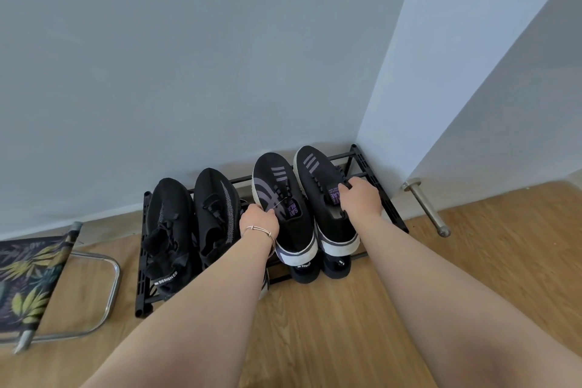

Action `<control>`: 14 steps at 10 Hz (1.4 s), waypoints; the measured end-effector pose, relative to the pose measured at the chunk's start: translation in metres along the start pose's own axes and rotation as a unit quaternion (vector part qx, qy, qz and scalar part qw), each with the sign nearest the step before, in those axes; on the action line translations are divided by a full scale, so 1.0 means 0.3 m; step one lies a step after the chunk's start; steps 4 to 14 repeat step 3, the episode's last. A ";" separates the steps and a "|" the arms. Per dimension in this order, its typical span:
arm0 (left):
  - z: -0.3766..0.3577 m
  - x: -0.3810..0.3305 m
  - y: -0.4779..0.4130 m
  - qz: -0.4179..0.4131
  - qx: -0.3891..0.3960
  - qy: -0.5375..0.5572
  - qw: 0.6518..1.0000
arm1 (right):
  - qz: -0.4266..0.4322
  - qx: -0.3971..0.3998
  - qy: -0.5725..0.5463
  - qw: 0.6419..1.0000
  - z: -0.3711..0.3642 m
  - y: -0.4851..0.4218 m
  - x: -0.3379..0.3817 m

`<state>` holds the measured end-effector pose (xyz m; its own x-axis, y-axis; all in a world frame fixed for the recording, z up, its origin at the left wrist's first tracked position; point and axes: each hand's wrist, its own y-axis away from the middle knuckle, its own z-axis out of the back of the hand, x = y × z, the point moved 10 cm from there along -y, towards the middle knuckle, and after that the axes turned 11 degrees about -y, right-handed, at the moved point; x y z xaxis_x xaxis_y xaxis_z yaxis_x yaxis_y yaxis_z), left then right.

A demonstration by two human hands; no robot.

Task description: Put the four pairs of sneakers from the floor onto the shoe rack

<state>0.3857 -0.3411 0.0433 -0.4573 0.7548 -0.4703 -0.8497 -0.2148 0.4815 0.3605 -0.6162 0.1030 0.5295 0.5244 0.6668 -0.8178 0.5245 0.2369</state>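
A low black metal shoe rack [389, 198] stands against the grey wall. On its top tier sits an all-black pair of sneakers [170, 224] at the left and a black pair with white soles and purple stripes at the right. My left hand [259, 220] grips the left striped sneaker [277, 186] at its opening. My right hand [360, 198] grips the right striped sneaker [318, 173] at its tongue. Both striped shoes rest on the rack, toes toward the wall. On the lower tier, heels of another black pair [318, 271] poke out below.
A folding stool [47, 277] with chrome legs and a leaf-print seat stands left of the rack. A steel doorstop [425, 205] juts from the wall at the right. A white corner wall rises beside the rack. Wooden floor [315, 324] lies in front.
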 end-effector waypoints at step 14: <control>0.210 -0.131 0.209 -0.015 -0.054 -0.070 0.996 | 0.147 -0.029 0.096 0.984 0.138 0.166 0.238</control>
